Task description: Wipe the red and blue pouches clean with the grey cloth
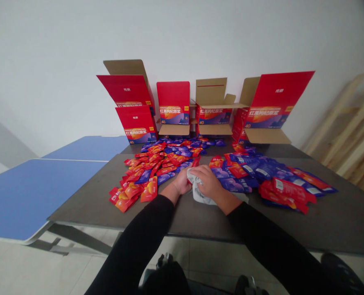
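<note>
Bunched in my right hand [209, 182] is a light grey cloth [200, 194], part of it trailing onto the table below the wrist. My left hand [182, 181] is closed on a red sachet [195, 162], which shows only partly between the hands and is pressed against the cloth. To the left lies a loose heap of red sachets [151, 187] and purple sachets [166, 177]. Another pile, of purple sachets [263, 169] and red sachets [288, 192], spreads to the right of my right hand.
Open red cartons, including a left carton [137, 125], a middle carton [174, 110] and a right carton [266, 114], stand along the back of the dark table [92, 205]. A blue table [62, 176] adjoins at left. Wooden slats [353, 135] lean at right.
</note>
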### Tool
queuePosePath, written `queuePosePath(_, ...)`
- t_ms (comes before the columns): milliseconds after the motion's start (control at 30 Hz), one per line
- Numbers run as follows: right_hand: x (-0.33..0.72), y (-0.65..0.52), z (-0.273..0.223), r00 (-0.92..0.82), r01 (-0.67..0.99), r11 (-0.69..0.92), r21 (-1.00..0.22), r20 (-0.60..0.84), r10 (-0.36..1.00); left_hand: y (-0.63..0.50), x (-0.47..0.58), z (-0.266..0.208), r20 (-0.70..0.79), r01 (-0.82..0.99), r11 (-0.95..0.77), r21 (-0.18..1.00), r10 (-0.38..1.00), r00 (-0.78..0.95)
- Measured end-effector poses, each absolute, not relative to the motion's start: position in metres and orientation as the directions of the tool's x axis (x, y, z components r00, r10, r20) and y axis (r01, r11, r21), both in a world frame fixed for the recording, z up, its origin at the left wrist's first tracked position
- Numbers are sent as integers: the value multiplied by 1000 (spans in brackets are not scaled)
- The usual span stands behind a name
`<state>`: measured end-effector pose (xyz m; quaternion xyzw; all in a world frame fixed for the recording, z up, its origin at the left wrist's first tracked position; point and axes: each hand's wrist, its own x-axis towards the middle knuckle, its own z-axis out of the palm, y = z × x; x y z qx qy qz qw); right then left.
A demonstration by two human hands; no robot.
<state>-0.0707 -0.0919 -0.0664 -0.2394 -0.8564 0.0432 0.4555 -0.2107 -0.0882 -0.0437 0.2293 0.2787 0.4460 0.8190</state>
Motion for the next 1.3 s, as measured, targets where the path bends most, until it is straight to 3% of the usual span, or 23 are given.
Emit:
queuePosePath(233,-60,-79,-68,-120,543,705,-455,790,602,-91,-211,-48,-292,-458,489,742,851,436)
queuePosePath(433,-52,-65,-71,86,575,619,-535,792,605,-94,-221,-46,-259,-407,551,728,771,582)
queuePosePath(600,-45,-57,-74,191,590,565,-577,779,597,-93,-225,-42,-240,-488,549,678,794,559)
queuePosePath(733,-44,-58,-71,202,589,570,-573,788,582,-88,-226,-39,-241,-643,423,639,903,355)
queuePosePath(900,-49,-68,-66,118,530,643,-553,799,590,-81,-233,-36,-261,-755,308,579,947,186)
queuePosePath(1133,-49,-83,-63,-308,355,873,-335,839,448,-79,-233,-34,-217,-768,352,536,936,277)
queuePosePath(1300,-53,-86,-59,-605,209,952,-223,736,305,-84,-229,-34,-209,-710,449,542,891,404)
